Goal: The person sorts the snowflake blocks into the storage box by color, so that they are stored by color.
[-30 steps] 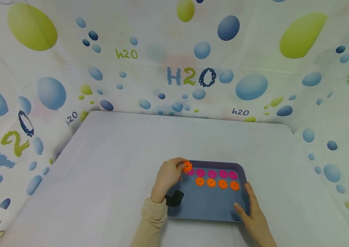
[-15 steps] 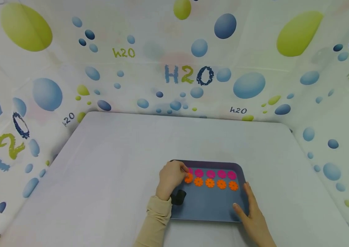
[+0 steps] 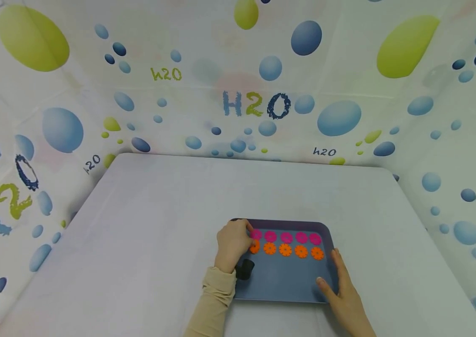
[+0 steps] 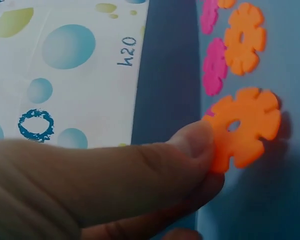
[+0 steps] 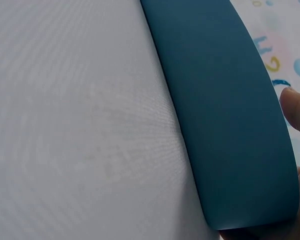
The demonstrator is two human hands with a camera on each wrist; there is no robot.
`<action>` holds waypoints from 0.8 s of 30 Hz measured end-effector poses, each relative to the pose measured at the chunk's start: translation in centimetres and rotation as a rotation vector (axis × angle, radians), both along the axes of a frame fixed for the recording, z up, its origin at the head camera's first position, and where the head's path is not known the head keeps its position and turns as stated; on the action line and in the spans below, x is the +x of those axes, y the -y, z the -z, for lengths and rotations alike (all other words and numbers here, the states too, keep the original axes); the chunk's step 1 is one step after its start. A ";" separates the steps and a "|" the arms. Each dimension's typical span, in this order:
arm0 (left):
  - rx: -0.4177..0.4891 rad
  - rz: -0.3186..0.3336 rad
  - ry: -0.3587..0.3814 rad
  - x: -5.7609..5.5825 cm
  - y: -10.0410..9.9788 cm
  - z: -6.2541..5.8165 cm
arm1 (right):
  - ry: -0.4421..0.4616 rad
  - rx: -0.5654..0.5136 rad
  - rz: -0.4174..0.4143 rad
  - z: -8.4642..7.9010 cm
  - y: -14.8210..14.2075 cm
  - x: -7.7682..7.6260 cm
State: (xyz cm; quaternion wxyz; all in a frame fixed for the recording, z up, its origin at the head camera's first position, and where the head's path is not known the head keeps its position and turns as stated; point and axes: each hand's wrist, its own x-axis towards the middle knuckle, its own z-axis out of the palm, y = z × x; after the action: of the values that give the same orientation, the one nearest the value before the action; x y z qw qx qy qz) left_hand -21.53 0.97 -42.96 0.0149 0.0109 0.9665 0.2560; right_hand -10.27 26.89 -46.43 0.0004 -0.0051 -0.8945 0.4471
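Observation:
My left hand point(image 3: 233, 243) pinches an orange notched, flower-shaped plastic disc point(image 4: 255, 112) between thumb and finger at the left end of a row of orange discs point(image 3: 301, 251). In the left wrist view this disc is tilted against the tray floor, with its shadow beside it. Behind the orange row lies a row of pink discs point(image 3: 286, 238). Both rows lie in a grey-blue rectangular tray point(image 3: 284, 283). At the tray's right side is my right hand point(image 3: 347, 292), fingers extended along the outer wall and thumb over the rim.
A white-covered table point(image 3: 170, 201) surrounds the tray. Patterned curtain point(image 3: 204, 84) with blue and green drops stands behind it and at both sides. A black wrist-worn device point(image 3: 245, 270) hangs over the tray's left part.
The left hand has carried the orange disc from above the tray's back left corner down to the left end of the orange row. The right hand stays in place.

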 end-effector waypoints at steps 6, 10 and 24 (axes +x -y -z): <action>-0.034 -0.028 -0.048 0.2 0.0 0.2 | 0.006 -0.004 -0.008 0.0 0.1 -0.1; -0.022 -0.041 -0.052 0.3 0.2 0.0 | 0.006 -0.002 -0.011 0.0 0.2 -0.2; 0.138 0.083 -0.021 0.6 1.6 -1.2 | 0.016 0.003 -0.013 0.1 -0.3 -0.5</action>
State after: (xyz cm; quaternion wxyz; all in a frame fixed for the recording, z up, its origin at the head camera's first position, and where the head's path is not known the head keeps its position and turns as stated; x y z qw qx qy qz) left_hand -20.93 -0.63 -41.72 0.0148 0.0544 0.9453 0.3212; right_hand -10.74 27.15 -46.57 -0.0096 -0.0026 -0.8951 0.4457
